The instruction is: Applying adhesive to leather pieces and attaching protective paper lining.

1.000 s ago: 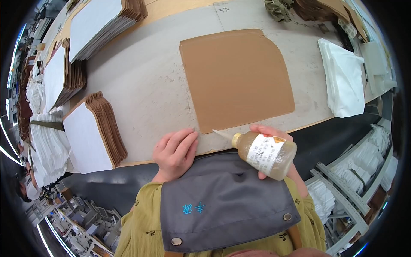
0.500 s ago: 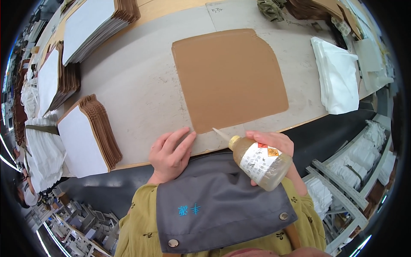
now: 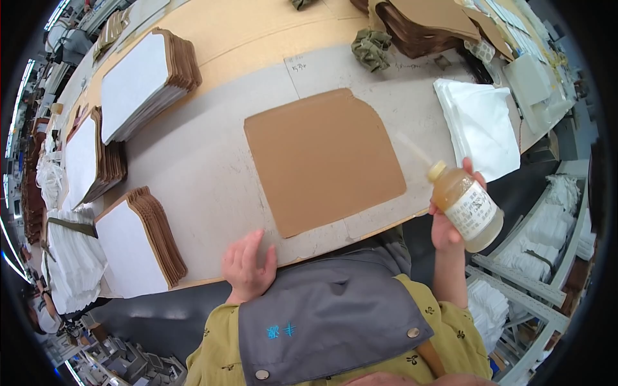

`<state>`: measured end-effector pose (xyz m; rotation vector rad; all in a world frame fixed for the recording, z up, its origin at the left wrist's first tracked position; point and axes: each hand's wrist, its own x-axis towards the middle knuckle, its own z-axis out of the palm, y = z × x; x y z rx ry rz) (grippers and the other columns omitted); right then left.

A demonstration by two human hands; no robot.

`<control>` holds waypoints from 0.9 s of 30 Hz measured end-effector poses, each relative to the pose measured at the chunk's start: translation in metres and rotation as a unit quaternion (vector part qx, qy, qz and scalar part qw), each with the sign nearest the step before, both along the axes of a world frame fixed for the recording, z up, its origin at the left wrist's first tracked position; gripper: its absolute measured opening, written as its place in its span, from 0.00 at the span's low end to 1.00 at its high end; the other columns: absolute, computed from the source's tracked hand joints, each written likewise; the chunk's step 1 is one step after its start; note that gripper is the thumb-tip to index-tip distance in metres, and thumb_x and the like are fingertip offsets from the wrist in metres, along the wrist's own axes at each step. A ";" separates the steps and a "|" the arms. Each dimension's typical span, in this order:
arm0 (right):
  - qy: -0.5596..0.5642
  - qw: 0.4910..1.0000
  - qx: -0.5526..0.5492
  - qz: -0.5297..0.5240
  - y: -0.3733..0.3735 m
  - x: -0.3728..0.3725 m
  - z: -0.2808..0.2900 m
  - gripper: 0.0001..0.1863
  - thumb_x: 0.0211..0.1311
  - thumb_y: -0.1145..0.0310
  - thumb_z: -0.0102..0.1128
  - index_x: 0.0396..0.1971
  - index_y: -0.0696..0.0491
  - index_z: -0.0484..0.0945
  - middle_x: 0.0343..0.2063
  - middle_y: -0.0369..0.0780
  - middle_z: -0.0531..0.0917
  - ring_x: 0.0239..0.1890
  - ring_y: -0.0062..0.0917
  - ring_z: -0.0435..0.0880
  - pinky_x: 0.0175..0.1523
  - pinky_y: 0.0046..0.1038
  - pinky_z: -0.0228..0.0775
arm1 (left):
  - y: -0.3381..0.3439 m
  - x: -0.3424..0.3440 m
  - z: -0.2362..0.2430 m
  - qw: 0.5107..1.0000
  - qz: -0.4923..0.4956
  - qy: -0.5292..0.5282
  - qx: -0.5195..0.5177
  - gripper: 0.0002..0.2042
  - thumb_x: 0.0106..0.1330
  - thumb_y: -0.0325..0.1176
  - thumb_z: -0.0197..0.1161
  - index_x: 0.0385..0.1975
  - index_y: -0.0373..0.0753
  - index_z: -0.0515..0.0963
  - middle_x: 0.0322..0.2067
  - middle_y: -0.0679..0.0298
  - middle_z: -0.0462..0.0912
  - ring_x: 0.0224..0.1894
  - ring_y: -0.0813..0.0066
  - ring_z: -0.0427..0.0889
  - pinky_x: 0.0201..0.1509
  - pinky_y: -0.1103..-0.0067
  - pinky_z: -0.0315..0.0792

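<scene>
Two bare hands show in the head view, both by the near edge of the table. We see the right hand clamped around a tilted bottle with a yellow cap and a white label; its thin, pale nozzle points away from us over the tabletop, and its base reaches out past the near edge. The left hand has its thumb apart from its loosely bent fingers; whether it touches the table, we cannot tell. Between us and the table's far side lies the brown sheet, flat, its nearest corner just beyond the left fingertips. Toward the table's right end we see white sheets and, farther back, a crumpled green cloth beside a brown pile. Three stacks of brown and white sheets line the left end.
</scene>
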<state>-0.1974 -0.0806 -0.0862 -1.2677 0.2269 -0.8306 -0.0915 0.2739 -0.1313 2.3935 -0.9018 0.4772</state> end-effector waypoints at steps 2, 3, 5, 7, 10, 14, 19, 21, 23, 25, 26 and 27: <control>0.022 0.995 -0.094 0.023 -0.020 0.010 0.004 0.54 0.40 0.46 0.84 0.67 0.46 0.61 0.68 0.52 0.64 0.54 0.37 0.83 0.49 0.32 0.84 | -0.004 0.000 0.004 1.000 -0.001 -0.005 0.006 0.24 0.52 0.28 0.72 0.52 0.41 0.79 0.42 0.63 0.85 0.36 0.65 0.83 0.39 0.74 0.74; -0.002 0.974 -0.226 -0.017 -0.030 0.021 -0.002 0.50 0.43 0.48 0.83 0.65 0.43 0.62 0.69 0.51 0.63 0.52 0.38 0.84 0.45 0.30 0.85 | -0.006 0.000 0.006 1.000 -0.003 -0.002 0.013 0.23 0.52 0.28 0.71 0.52 0.41 0.79 0.42 0.63 0.85 0.36 0.65 0.83 0.40 0.74 0.74; -0.046 0.937 -0.347 -0.002 -0.044 0.039 0.003 0.33 0.55 0.64 0.77 0.57 0.44 0.67 0.69 0.50 0.63 0.54 0.44 0.82 0.50 0.33 0.84 | -0.010 0.002 0.005 1.000 0.000 -0.008 0.018 0.22 0.52 0.28 0.71 0.50 0.41 0.80 0.42 0.63 0.85 0.36 0.65 0.83 0.39 0.74 0.74; 0.003 0.903 -0.429 -0.026 -0.062 0.047 0.008 0.27 0.57 0.69 0.73 0.55 0.45 0.69 0.69 0.50 0.64 0.57 0.44 0.80 0.54 0.35 0.81 | -0.015 0.005 0.006 1.000 -0.002 -0.012 0.018 0.21 0.52 0.28 0.70 0.49 0.41 0.81 0.41 0.63 0.85 0.36 0.65 0.83 0.39 0.73 0.74; 0.075 0.797 -0.588 -0.116 -0.061 0.090 0.030 0.23 0.48 0.81 0.68 0.45 0.45 0.79 0.59 0.46 0.77 0.53 0.37 0.83 0.54 0.32 0.79 | -0.010 0.012 0.011 0.999 0.010 -0.008 0.042 0.16 0.53 0.28 0.69 0.44 0.41 0.84 0.39 0.63 0.86 0.36 0.66 0.83 0.40 0.74 0.75; 0.183 0.611 -0.751 -0.173 -0.076 0.115 0.065 0.27 0.48 0.75 0.64 0.51 0.39 0.83 0.59 0.33 0.78 0.41 0.24 0.81 0.41 0.27 0.74 | -0.011 0.007 0.019 0.998 0.004 -0.021 0.051 0.15 0.53 0.30 0.69 0.43 0.41 0.84 0.39 0.64 0.86 0.36 0.67 0.84 0.40 0.74 0.76; 0.230 0.515 -0.800 -0.204 -0.095 0.167 0.042 0.25 0.51 0.72 0.60 0.51 0.36 0.84 0.58 0.30 0.78 0.42 0.21 0.79 0.41 0.28 0.68 | 0.000 0.003 0.002 0.999 -0.003 -0.026 0.027 0.15 0.53 0.28 0.67 0.42 0.42 0.84 0.37 0.62 0.86 0.36 0.65 0.84 0.44 0.72 0.76; 0.258 0.480 -0.812 -0.207 -0.111 0.173 0.029 0.25 0.51 0.71 0.61 0.52 0.37 0.83 0.58 0.31 0.77 0.44 0.22 0.80 0.44 0.29 0.68 | -0.005 0.000 0.001 0.998 -0.007 -0.058 0.029 0.13 0.57 0.30 0.68 0.43 0.44 0.84 0.41 0.65 0.86 0.37 0.67 0.84 0.41 0.72 0.76; 0.268 0.493 -0.803 -0.203 -0.114 0.173 0.032 0.25 0.51 0.71 0.62 0.52 0.39 0.82 0.58 0.33 0.76 0.46 0.23 0.79 0.45 0.31 0.68 | -0.008 -0.007 0.009 0.997 0.002 -0.061 0.039 0.12 0.61 0.33 0.70 0.44 0.47 0.84 0.44 0.67 0.86 0.39 0.70 0.84 0.39 0.73 0.75; 0.298 0.519 -0.779 -0.186 -0.120 0.163 0.043 0.27 0.51 0.73 0.63 0.55 0.41 0.81 0.59 0.38 0.75 0.49 0.27 0.79 0.47 0.35 0.68 | -0.009 -0.003 0.008 0.995 -0.017 -0.076 0.064 0.11 0.62 0.32 0.69 0.44 0.47 0.84 0.45 0.67 0.86 0.39 0.71 0.84 0.39 0.73 0.75; 0.299 0.523 -0.771 -0.206 -0.122 0.155 0.054 0.29 0.50 0.74 0.63 0.57 0.41 0.80 0.59 0.38 0.75 0.49 0.28 0.79 0.47 0.34 0.68 | -0.010 -0.001 0.008 0.992 -0.035 -0.089 0.086 0.10 0.62 0.31 0.68 0.43 0.47 0.84 0.45 0.67 0.85 0.39 0.71 0.84 0.39 0.72 0.75; 0.292 0.517 -0.768 -0.238 -0.119 0.151 0.070 0.29 0.51 0.73 0.63 0.57 0.39 0.79 0.56 0.37 0.76 0.45 0.27 0.81 0.44 0.33 0.69 | -0.009 -0.002 0.010 0.991 -0.055 -0.083 0.091 0.10 0.62 0.31 0.68 0.43 0.47 0.84 0.45 0.67 0.85 0.39 0.71 0.84 0.39 0.72 0.75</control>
